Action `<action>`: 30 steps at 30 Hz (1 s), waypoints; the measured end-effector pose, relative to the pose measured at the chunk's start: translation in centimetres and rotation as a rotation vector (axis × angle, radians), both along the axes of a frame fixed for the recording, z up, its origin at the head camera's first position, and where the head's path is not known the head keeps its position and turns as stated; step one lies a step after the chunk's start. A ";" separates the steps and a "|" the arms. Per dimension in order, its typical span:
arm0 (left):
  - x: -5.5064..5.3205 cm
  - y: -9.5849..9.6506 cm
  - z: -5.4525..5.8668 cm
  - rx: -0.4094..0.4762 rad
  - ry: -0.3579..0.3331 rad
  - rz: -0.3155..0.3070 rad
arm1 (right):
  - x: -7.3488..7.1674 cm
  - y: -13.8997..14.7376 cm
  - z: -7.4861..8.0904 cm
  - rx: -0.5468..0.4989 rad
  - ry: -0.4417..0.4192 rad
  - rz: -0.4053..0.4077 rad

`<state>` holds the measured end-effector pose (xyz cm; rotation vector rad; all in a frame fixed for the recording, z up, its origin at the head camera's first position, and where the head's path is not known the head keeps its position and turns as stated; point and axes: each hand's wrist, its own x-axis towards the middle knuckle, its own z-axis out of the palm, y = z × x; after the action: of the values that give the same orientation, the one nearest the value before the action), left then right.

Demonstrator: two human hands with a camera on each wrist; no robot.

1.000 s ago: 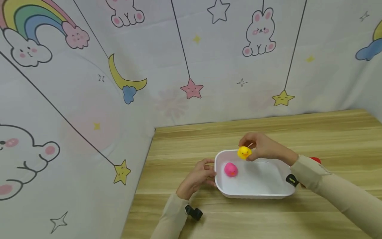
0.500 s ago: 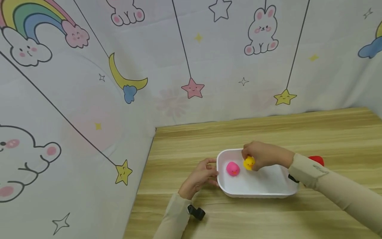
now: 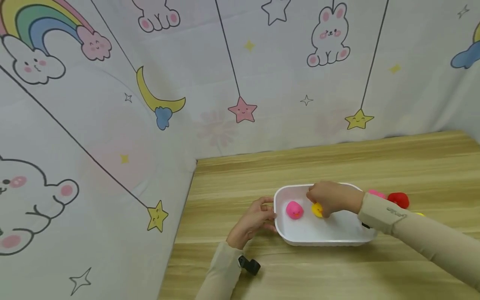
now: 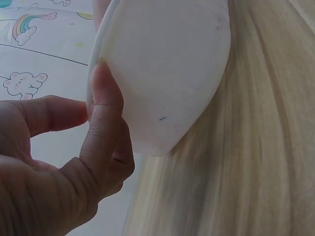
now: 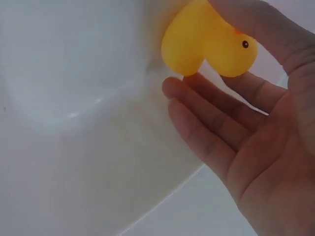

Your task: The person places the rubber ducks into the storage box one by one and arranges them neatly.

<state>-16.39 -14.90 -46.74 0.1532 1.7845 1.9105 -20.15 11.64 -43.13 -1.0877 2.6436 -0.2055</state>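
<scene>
A white plastic tub stands on the wooden table. My left hand holds it at its left end, and the left wrist view has the thumb at the rim and fingers against the outer wall. Inside the tub, my right hand holds a small yellow rubber duck low over the floor. In the right wrist view the duck's body lies between the thumb and the fingers. To its left in the tub sits a pink rubber duck, upright, its orange beak facing me.
Right of the tub, a red object and a pink one lie on the table. A yellow one is mostly hidden by the right sleeve. Behind the table hangs a printed white cloth.
My right hand has lowered the yellow duck from above the tub's far rim down into it, right of the pink duck. My left hand has stayed at the tub's left end.
</scene>
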 end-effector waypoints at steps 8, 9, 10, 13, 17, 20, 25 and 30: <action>0.0 0.6 0.2 0.003 0.010 -0.002 | 0.7 0.2 -0.1 0.070 -0.011 -0.064; 0.1 0.6 0.2 0.003 0.010 0.000 | 0.8 0.2 0.0 0.068 -0.004 -0.059; 0.1 0.6 0.2 0.000 0.010 0.002 | 0.8 0.3 0.2 0.062 -0.008 -0.060; 0.1 0.4 0.0 -0.005 0.014 0.005 | 0.8 0.6 0.8 0.029 -0.044 -0.070; 0.2 0.1 0.0 -0.014 0.018 0.010 | 0.5 2.1 1.7 -0.102 -0.147 -0.111; 0.2 0.1 0.0 -0.018 0.017 0.006 | 0.3 4.0 2.2 -0.236 -0.223 -0.156; 0.3 0.2 0.1 -0.022 0.013 -0.007 | 0.2 7.5 2.6 -0.439 -0.317 -0.240; 0.3 0.3 0.2 -0.031 0.008 -0.005 | 0.4 10.6 2.6 -0.579 -0.379 -0.307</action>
<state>-16.09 -14.55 -46.52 0.1539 1.8165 1.8797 -19.75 22.28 -40.54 -0.6722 2.4297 -1.1716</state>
